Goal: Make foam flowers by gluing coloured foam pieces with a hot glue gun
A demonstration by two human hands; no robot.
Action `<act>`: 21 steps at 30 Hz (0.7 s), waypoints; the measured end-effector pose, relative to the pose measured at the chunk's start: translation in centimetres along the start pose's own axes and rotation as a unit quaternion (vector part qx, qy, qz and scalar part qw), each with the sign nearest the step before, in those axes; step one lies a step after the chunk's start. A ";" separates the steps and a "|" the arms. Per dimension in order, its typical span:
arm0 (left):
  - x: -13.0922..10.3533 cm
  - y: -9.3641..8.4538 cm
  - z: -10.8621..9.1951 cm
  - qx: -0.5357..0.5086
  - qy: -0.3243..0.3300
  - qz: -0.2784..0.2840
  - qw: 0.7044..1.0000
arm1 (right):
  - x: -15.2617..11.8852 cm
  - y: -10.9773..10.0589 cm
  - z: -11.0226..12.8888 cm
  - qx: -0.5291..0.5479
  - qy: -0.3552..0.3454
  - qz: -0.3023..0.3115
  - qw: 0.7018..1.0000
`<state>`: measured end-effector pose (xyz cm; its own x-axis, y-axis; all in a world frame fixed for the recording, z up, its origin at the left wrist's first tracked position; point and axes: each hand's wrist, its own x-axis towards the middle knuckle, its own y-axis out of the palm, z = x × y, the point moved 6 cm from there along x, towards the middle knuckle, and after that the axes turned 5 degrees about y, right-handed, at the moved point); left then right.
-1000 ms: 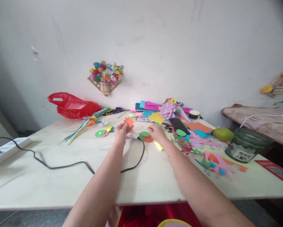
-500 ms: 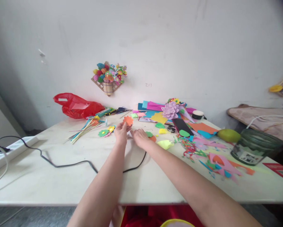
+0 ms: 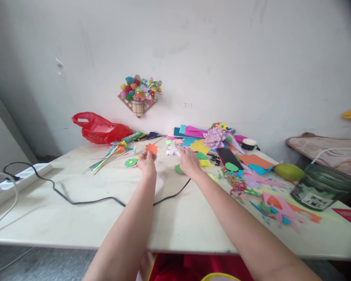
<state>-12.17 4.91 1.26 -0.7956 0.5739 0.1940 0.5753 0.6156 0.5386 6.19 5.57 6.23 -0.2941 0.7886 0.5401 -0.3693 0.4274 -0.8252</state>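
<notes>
My left hand [image 3: 147, 163] pinches an orange flower-shaped cutout [image 3: 151, 148] upright above the table. Just left of it lies a green foam flower [image 3: 131, 162] with a yellow centre, partly covering other petals. My right hand [image 3: 189, 160] is closed around a white glue gun [image 3: 173, 150], seen mostly at its rear end; the fingers hide its grip. Beneath the right wrist a black cord [image 3: 175, 199] runs along the table. A green cutout [image 3: 179, 169] shows beside the right hand, partly covered by it.
At the left are a red plastic bag [image 3: 103, 132], thin sticks [image 3: 105, 158] and a white power strip [image 3: 23, 183]. Foam sheets [image 3: 189, 131], a lilac flower [image 3: 214, 137], a black phone [image 3: 228, 159], scraps [image 3: 282, 207] and a glass jar [image 3: 321, 187] occupy the right.
My right hand has moved right and up and now shows the white glue gun. My left hand has shifted slightly left with the orange flower. The whole view has swung a little.
</notes>
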 end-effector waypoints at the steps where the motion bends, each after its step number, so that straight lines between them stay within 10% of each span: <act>1: -0.3 0.3 0.3 -0.002 -0.024 0.021 0.999 | 0.0 -0.1 -1.0 0.033 0.031 -0.015 0.999; 7: -2.2 2.0 1.4 0.037 -0.097 0.125 0.987 | -0.4 1.2 -5.8 0.241 0.193 -0.034 0.951; 21: -4.1 2.9 3.2 0.114 -0.178 0.250 0.945 | -1.3 0.7 -6.9 0.510 0.187 0.038 0.839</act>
<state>-6.63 6.05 -0.66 -0.3232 0.9440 0.0666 0.9202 0.2970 0.2550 12.38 7.93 3.79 -0.1239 0.9613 0.2460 -0.9803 -0.0801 -0.1808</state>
